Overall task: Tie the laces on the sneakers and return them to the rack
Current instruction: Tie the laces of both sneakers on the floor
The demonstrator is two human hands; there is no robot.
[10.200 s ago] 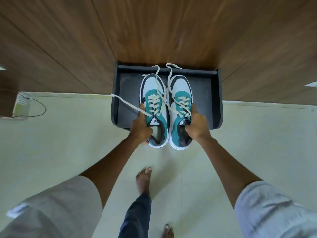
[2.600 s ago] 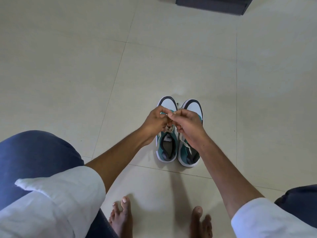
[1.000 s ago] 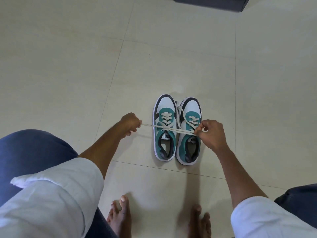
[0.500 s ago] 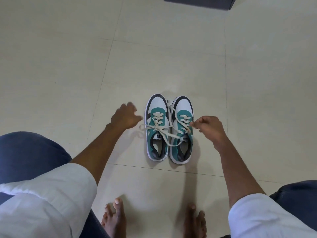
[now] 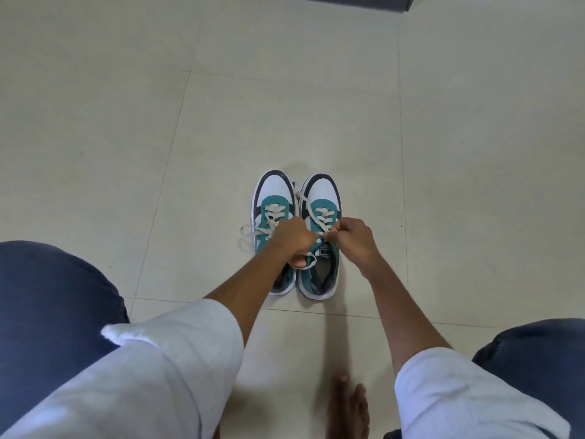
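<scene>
Two teal, white and black sneakers (image 5: 297, 236) are set side by side on a pale tiled floor (image 5: 126, 137), toes pointing away. Cream laces (image 5: 253, 231) are pinched between the left hand (image 5: 292, 240) and right hand (image 5: 353, 237), which are brought together over the tongues. A dark rack (image 5: 348, 0) is seen at the top edge, well apart from the shoes.

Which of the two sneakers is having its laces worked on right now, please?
The right-hand sneaker: both the left hand and right hand pinch its laces over the tongue. The left-hand sneaker lies partly under the left hand.
</scene>
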